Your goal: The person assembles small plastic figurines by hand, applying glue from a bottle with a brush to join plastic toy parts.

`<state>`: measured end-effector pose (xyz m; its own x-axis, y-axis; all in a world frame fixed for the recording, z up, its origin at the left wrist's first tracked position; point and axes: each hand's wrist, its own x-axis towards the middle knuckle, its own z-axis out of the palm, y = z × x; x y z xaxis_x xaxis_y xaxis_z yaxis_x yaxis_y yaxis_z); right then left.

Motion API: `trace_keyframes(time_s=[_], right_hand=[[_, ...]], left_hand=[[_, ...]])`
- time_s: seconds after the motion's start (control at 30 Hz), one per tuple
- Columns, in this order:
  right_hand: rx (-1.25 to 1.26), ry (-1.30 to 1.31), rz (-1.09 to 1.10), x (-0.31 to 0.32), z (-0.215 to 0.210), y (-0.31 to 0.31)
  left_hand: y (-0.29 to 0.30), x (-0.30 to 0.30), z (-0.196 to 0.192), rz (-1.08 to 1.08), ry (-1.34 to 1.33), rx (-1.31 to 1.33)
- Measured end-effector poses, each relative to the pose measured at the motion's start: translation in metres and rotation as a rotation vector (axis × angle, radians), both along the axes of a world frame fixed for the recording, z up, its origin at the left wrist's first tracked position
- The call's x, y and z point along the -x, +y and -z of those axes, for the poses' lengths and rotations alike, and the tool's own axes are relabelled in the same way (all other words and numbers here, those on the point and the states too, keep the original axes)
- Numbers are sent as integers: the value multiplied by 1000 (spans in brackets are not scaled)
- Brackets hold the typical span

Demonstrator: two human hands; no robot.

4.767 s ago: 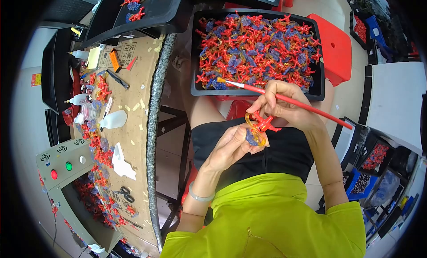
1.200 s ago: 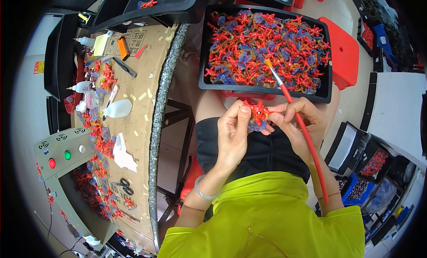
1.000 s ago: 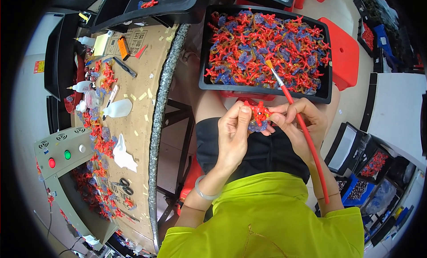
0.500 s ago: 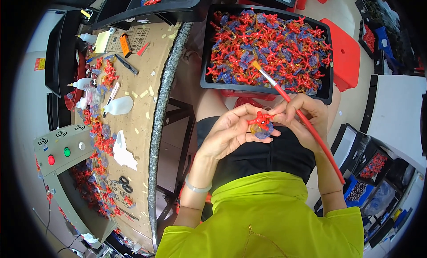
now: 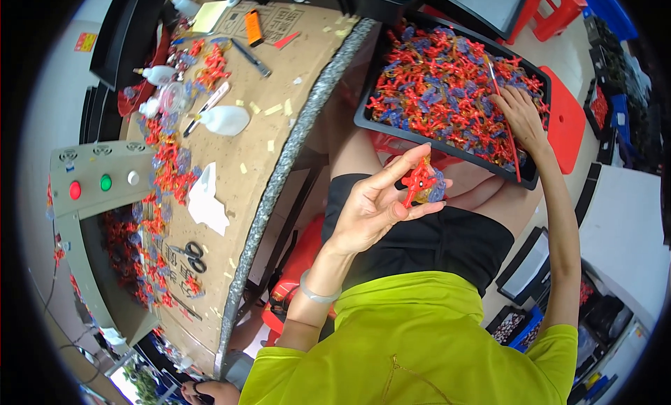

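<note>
Hands number two, both the person's own. The left hand [image 5: 370,206] pinches one small red and purple figure [image 5: 421,183] between thumb and fingertips above the lap, grip clamped on it; the figure stands roughly upright, long axis running up the picture, tilted slightly right. The right hand [image 5: 521,115] rests in the black tray [image 5: 447,148] on a heap of red and purple pieces too many to count, fingers closed on one thin red brush [image 5: 504,122] whose long axis runs from the tray's far side down to its near rim. On the cardboard-topped desk [image 5: 279,76] lie two white squeeze bottles [image 5: 227,120], one pair of scissors [image 5: 190,255] and one orange lighter [image 5: 254,27].
</note>
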<state>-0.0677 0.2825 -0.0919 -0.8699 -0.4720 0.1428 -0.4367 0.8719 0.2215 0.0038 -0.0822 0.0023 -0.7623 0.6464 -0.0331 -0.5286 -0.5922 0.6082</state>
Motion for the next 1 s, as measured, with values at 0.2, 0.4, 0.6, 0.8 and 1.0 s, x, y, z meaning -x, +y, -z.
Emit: trace_keyframes(time_s=[0.2, 0.4, 0.6, 0.8, 1.0], right_hand=[[269, -1, 93, 6, -13, -30], [1024, 90, -139, -5, -126, -231], [1436, -288, -384, 43, -112, -388], [1518, -735, -305, 50, -106, -390], [1756, -998, -92, -24, -137, -282]], left_hand=[[-34, -14, -6, -157, -55, -58], [-79, -43, -19, -530, -11, 17], [-109, -50, -25, -854, 60, 214], [-113, -49, -19, -906, 148, 337], [-91, -35, -6, -813, 87, 296]])
